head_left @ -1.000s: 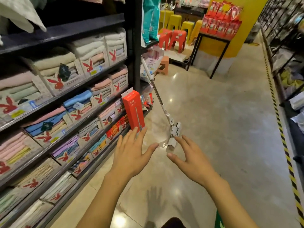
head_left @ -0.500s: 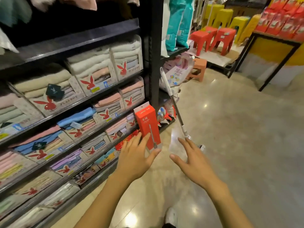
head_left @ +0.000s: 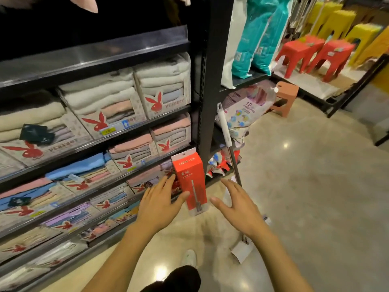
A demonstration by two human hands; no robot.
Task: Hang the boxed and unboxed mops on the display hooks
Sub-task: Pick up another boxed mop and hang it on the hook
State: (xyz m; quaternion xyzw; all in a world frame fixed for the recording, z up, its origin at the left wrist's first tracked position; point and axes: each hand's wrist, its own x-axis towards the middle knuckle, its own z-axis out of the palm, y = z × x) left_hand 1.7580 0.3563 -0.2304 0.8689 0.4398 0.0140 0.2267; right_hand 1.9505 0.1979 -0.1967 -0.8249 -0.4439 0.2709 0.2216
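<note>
A tall red mop box (head_left: 192, 182) stands upright on the floor, leaning against the dark shelf unit. To its right an unboxed mop (head_left: 225, 131) with a white grip and metal pole leans on the shelf post, its white head (head_left: 241, 250) on the floor. My left hand (head_left: 160, 204) is spread open just left of the box, thumb close to its lower side. My right hand (head_left: 237, 204) is spread open to the right of the box, in front of the mop pole. Neither hand holds anything.
Dark shelves (head_left: 117, 131) on the left hold boxed folded towels. Teal bags (head_left: 252, 34) hang past the black post (head_left: 212, 85). Red stools (head_left: 311, 53) and yellow stools (head_left: 345, 22) stand at the back right. My shoe (head_left: 189, 258) is on the glossy floor.
The view has closed in on the box and the mop. Both open hands have come nearer to the red box, one on either side of it.
</note>
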